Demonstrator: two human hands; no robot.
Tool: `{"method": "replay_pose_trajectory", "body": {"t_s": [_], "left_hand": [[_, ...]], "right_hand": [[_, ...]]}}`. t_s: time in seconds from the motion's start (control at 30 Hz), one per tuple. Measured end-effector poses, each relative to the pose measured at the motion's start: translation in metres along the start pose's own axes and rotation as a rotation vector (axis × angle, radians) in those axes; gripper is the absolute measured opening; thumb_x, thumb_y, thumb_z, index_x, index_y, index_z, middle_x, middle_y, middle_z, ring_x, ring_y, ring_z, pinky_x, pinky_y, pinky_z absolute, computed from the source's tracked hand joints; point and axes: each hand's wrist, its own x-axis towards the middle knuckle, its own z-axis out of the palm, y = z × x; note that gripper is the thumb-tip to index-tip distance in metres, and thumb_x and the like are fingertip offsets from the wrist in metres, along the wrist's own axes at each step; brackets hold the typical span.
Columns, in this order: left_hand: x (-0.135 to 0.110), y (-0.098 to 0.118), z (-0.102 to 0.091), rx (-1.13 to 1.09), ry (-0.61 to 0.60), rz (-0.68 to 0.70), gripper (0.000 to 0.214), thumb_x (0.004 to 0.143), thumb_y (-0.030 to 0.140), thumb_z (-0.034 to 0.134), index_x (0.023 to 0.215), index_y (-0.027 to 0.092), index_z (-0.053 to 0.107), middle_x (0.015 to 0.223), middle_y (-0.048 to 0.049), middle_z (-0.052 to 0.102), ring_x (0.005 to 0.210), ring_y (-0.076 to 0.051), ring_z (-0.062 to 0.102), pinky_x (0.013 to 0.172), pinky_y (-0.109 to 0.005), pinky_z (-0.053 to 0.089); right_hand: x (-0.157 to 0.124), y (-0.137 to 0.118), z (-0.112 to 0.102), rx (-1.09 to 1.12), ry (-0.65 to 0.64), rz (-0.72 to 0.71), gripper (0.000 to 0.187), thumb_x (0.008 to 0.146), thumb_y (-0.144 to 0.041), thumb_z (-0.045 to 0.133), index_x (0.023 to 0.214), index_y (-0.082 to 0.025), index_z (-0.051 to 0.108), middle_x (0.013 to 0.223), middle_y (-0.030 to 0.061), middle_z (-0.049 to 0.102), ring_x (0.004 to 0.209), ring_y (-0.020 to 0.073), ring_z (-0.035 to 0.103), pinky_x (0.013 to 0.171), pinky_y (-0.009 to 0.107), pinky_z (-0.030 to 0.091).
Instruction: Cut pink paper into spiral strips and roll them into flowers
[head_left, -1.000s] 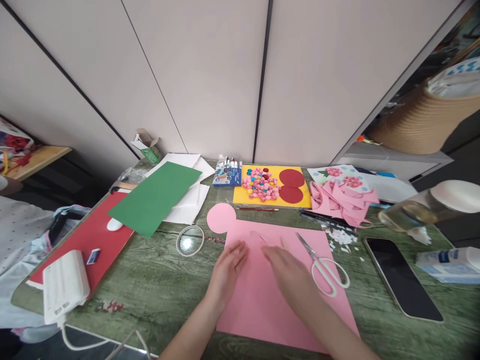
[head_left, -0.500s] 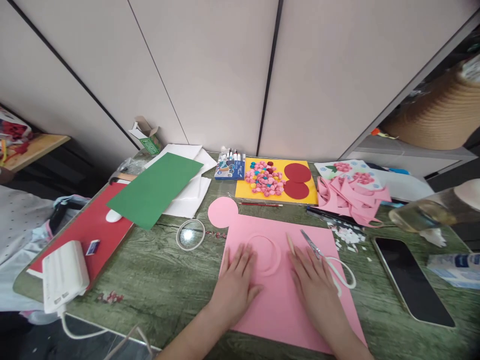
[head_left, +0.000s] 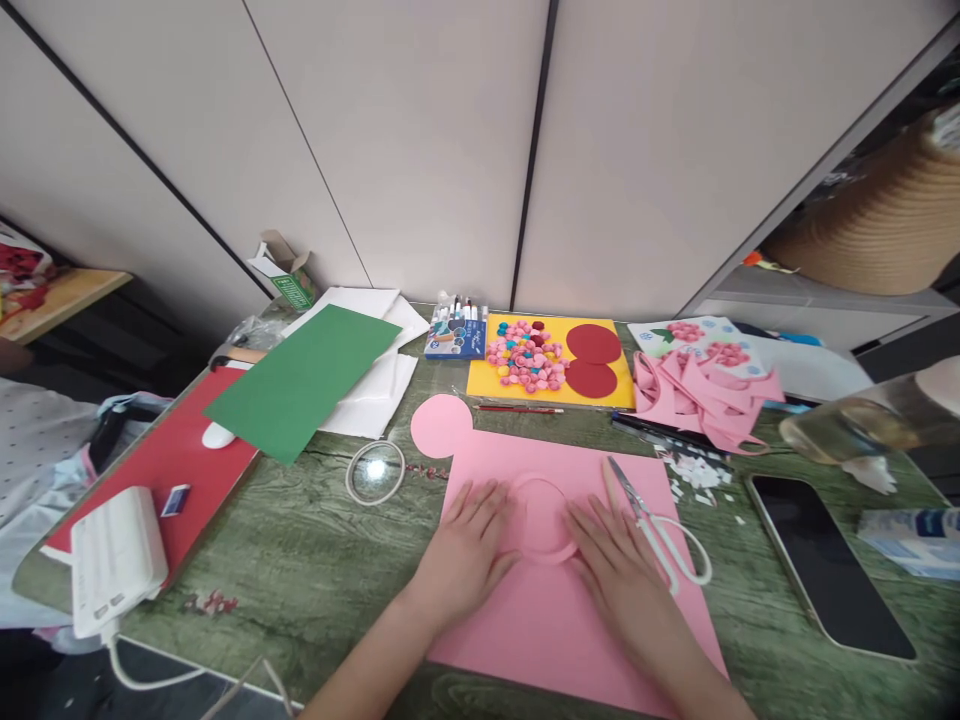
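Note:
A sheet of pink paper [head_left: 559, 640] lies on the table in front of me, with a thin pink ring [head_left: 551, 557] flat on it. My left hand [head_left: 471, 545] rests open on the sheet, its fingertips close to the ring's left side. My right hand [head_left: 624, 570] is open too, fingers stretched at the ring's right edge. Scissors [head_left: 658, 530] with white handles lie beside the right hand, partly on the sheet. Along their blades is a slim tan, pointed stick [head_left: 611, 487], partly hidden by the fingers. A pink paper circle [head_left: 442, 426] sits at the sheet's upper left corner.
Pink paper scraps [head_left: 697, 395] and a phone [head_left: 829, 565] are on the right. Colourful pompom-like pieces [head_left: 529, 360] and dark red circles [head_left: 594, 345] lie on yellow paper [head_left: 480, 380]. Green paper [head_left: 304, 380], a pale ring [head_left: 375, 472] and a white power bank [head_left: 120, 555] are leftward.
My right hand has shifted left to the pink ring, away from the tan stick. The ring sits slightly farther right and nearer to me. My left hand stays open on the sheet.

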Motion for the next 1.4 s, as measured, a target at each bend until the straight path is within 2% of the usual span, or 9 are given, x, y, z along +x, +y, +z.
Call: {"method": "replay_pose_trajectory", "body": {"t_s": [0.13, 0.23, 0.33, 0.5, 0.67, 0.93, 1.07, 1.23, 1.4], "left_hand": [[-0.014, 0.000, 0.005, 0.043, 0.005, -0.012, 0.056, 0.091, 0.042, 0.039, 0.141, 0.017, 0.032, 0.145, -0.0089, 0.042, 0.137, -0.024, 0.032, 0.113, -0.049, 0.024], [-0.016, -0.005, 0.007, 0.069, 0.006, 0.005, 0.058, 0.091, 0.043, 0.041, 0.142, 0.019, 0.029, 0.146, -0.0073, 0.040, 0.139, -0.024, 0.027, 0.113, -0.050, 0.022], [-0.013, -0.011, 0.007, 0.094, 0.002, 0.004, 0.059, 0.090, 0.045, 0.040, 0.143, 0.020, 0.028, 0.148, -0.0073, 0.036, 0.141, -0.025, 0.023, 0.113, -0.052, 0.019], [-0.011, -0.003, 0.005, 0.106, 0.002, -0.022, 0.064, 0.091, 0.046, 0.039, 0.145, 0.016, 0.024, 0.150, -0.0094, 0.031, 0.141, -0.029, 0.019, 0.113, -0.053, 0.016], [-0.022, 0.014, 0.004, -0.019, -0.079, 0.180, 0.061, 0.090, 0.047, 0.038, 0.143, 0.019, 0.027, 0.150, -0.0050, 0.033, 0.140, -0.022, 0.025, 0.117, -0.044, 0.013], [-0.023, -0.001, 0.001, -0.109, -0.134, 0.193, 0.058, 0.090, 0.041, 0.042, 0.142, 0.020, 0.030, 0.148, -0.0075, 0.036, 0.140, -0.023, 0.025, 0.116, -0.050, 0.016], [-0.022, -0.004, 0.005, -0.087, -0.094, 0.122, 0.064, 0.088, 0.043, 0.045, 0.143, 0.017, 0.027, 0.148, -0.0117, 0.034, 0.141, -0.025, 0.022, 0.115, -0.052, 0.017], [-0.020, -0.005, 0.002, -0.070, -0.110, 0.136, 0.064, 0.087, 0.046, 0.047, 0.142, 0.018, 0.031, 0.149, -0.0107, 0.034, 0.140, -0.025, 0.024, 0.115, -0.052, 0.017], [-0.019, -0.008, -0.005, -0.030, -0.023, 0.131, 0.057, 0.087, 0.041, 0.047, 0.138, 0.019, 0.036, 0.145, -0.0091, 0.041, 0.138, -0.026, 0.030, 0.113, -0.051, 0.022]], "right_hand": [[-0.006, -0.008, 0.001, -0.013, -0.034, -0.029, 0.046, 0.091, -0.029, 0.045, 0.136, -0.019, 0.044, 0.138, 0.0036, 0.051, 0.134, 0.0275, 0.035, 0.112, 0.050, 0.016], [-0.001, -0.004, -0.002, 0.022, -0.051, -0.023, 0.043, 0.092, -0.027, 0.043, 0.134, -0.018, 0.047, 0.138, 0.0038, 0.052, 0.132, 0.0267, 0.037, 0.111, 0.049, 0.021], [0.016, 0.008, -0.004, 0.048, -0.058, 0.054, 0.042, 0.091, -0.017, 0.040, 0.131, -0.016, 0.050, 0.136, 0.0069, 0.053, 0.128, 0.0267, 0.042, 0.106, 0.047, 0.032], [0.045, 0.026, -0.003, 0.045, -0.099, 0.077, 0.052, 0.081, 0.000, 0.040, 0.122, -0.025, 0.061, 0.137, 0.0075, 0.052, 0.130, 0.0297, 0.040, 0.106, 0.051, 0.033], [0.039, 0.027, 0.000, 0.027, -0.091, 0.060, 0.048, 0.082, -0.004, 0.043, 0.125, -0.021, 0.059, 0.136, 0.0106, 0.053, 0.130, 0.0292, 0.040, 0.106, 0.052, 0.034], [0.025, 0.015, -0.007, 0.035, -0.017, 0.054, 0.045, 0.084, -0.004, 0.036, 0.121, -0.015, 0.060, 0.130, 0.0074, 0.059, 0.128, 0.0261, 0.042, 0.106, 0.048, 0.034], [0.018, 0.010, -0.008, 0.014, -0.041, -0.045, 0.040, 0.091, -0.018, 0.040, 0.129, -0.019, 0.053, 0.134, 0.0052, 0.055, 0.132, 0.0251, 0.038, 0.106, 0.046, 0.031], [0.013, 0.003, -0.005, -0.004, -0.096, -0.101, 0.047, 0.093, -0.030, 0.042, 0.139, -0.020, 0.041, 0.140, 0.0043, 0.050, 0.133, 0.0249, 0.038, 0.109, 0.048, 0.026], [0.018, -0.011, -0.036, 0.128, -0.026, -0.059, 0.050, 0.092, -0.028, 0.044, 0.141, -0.024, 0.036, 0.135, 0.0037, 0.055, 0.127, 0.0255, 0.045, 0.110, 0.052, 0.026]]}}
